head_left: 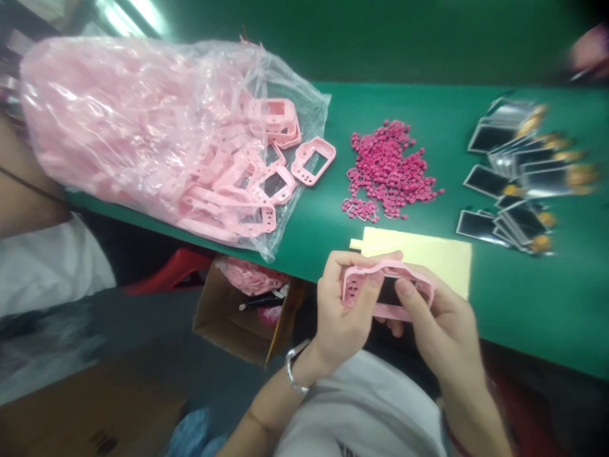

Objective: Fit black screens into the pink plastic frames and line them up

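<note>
Pale clothing [361, 406] lay closest, with the forearms reaching over it. Just beyond, the left hand [345, 311], a silver bracelet [295, 368] at its wrist, and the right hand [442, 317] both gripped a pink shell [394, 312] at the table's near edge. Each was clamped on one end, fingers curled round the outside and thumbs bent inward, almost meeting over a dark panel [390, 292] in its window (they hid a good bit of it from me). Beneath the table, to the left, sat a cardboard box [223, 324] with pink pieces inside. Behind the hands, partly covered by them, lay a yellow sheet [419, 251] on the green table [523, 304]. Farther back were a heap of magenta parts [387, 168], loose screens [523, 171] to the right and a bulging clear bag [133, 120] to the left, pink shells spilling from its mouth. Someone else's blurred hand [590, 51] showed at the far right.
</note>
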Demonstrator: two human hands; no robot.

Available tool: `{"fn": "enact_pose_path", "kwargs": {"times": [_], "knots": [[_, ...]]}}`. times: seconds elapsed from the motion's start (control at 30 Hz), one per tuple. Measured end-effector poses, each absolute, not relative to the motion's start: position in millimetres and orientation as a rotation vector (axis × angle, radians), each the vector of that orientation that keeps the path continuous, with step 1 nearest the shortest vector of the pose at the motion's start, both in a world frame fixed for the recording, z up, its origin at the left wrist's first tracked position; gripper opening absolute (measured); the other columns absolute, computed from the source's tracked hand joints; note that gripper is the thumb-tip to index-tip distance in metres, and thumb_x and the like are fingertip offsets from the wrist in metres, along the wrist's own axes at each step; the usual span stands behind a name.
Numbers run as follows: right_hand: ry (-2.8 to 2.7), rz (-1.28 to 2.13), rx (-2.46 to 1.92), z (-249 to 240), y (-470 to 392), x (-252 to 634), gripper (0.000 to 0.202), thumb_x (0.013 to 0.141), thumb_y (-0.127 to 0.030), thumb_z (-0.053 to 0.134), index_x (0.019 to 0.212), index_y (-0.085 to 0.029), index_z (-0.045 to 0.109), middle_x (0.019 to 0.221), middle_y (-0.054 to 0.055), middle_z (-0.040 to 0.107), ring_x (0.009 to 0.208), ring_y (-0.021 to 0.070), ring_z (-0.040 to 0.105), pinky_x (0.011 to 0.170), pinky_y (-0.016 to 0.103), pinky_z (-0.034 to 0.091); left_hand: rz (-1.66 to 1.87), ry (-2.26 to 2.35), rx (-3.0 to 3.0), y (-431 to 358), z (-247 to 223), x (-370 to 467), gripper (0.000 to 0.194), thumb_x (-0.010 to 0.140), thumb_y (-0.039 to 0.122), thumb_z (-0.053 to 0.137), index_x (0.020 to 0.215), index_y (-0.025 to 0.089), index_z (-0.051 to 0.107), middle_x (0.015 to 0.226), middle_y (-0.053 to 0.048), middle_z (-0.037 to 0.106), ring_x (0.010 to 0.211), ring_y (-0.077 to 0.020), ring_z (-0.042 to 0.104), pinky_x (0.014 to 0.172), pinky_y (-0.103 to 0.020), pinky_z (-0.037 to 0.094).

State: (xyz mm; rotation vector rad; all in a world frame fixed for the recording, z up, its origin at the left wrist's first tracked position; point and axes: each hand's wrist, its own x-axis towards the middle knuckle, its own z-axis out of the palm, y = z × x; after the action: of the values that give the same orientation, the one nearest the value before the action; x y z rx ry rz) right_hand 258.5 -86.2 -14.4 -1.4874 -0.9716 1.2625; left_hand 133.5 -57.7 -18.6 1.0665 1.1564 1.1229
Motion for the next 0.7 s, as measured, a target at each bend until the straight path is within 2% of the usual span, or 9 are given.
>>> {"fn": "enact_pose_path", "kwargs": {"times": [0.1,0.2,0.33,0.43,0.57,0.7], "knots": [[-0.894,1.257,-1.501,-15.3,-83.1,253.6,0.030,0.101,-0.044,0.061,0.114,-0.022,0.077,0.061,-0.003,0.062,0.048,0.0112,0.058,0.048,0.022,0.049,1.117,1.165,1.104,-55.2,-21.4,126.6,0.009,0.103,0.032,0.061,0.104,0.023,0.059,0.108,-0.008,0.080,0.097,-0.0208,0.075,0.089,-0.034,0.056],[-0.792,1.132,-1.622,-15.2,-80.4,242.6,0.026,0.100,-0.041,0.061,0.105,-0.022,0.078,0.056,-0.005,0.055,0.044,0.0089,0.050,0.042,0.019,0.040,1.133,1.221,1.185,-56.1,-22.7,126.6,0.005,0.104,0.028,0.060,0.104,0.023,0.059,0.107,-0.008,0.080,0.086,-0.0178,0.074,0.082,-0.030,0.056],[-0.827,0.999,-1.614,-19.1,-77.3,237.3,0.021,0.094,-0.041,0.068,0.093,-0.023,0.078,0.056,-0.005,0.052,0.044,0.0083,0.042,0.038,0.019,0.036,1.195,1.187,1.298,-59.3,-25.5,132.1,0.005,0.105,0.022,0.055,0.109,0.023,0.059,0.106,-0.007,0.079,0.094,-0.0172,0.076,0.083,-0.028,0.057],[-0.860,0.943,-1.633,-17.8,-74.7,237.5,0.017,0.092,-0.039,0.072,0.092,-0.023,0.078,0.055,-0.006,0.047,0.044,0.0076,0.036,0.039,0.021,0.035,1.310,1.138,1.346,-56.5,-29.4,133.2,0.008,0.104,0.018,0.057,0.111,0.021,0.059,0.105,-0.007,0.079,0.096,-0.0173,0.078,0.084,-0.026,0.059],[-0.811,1.115,-1.622,-10.1,-70.8,233.4,0.023,0.098,-0.039,0.064,0.105,-0.022,0.078,0.054,-0.006,0.048,0.044,0.0088,0.043,0.043,0.022,0.037,1.359,1.143,1.312,-43.2,-32.0,129.2,0.004,0.102,0.016,0.058,0.104,0.020,0.058,0.100,-0.007,0.080,0.097,-0.0171,0.079,0.083,-0.024,0.061],[-0.756,1.184,-1.562,-8.9,-71.1,229.2,0.027,0.102,-0.038,0.055,0.107,-0.022,0.076,0.054,-0.005,0.053,0.046,0.0110,0.050,0.046,0.024,0.040,1.350,1.126,1.294,-34.9,-29.5,127.6,0.015,0.096,0.014,0.068,0.099,0.021,0.056,0.095,-0.005,0.081,0.090,-0.0172,0.080,0.081,-0.025,0.063]]}}
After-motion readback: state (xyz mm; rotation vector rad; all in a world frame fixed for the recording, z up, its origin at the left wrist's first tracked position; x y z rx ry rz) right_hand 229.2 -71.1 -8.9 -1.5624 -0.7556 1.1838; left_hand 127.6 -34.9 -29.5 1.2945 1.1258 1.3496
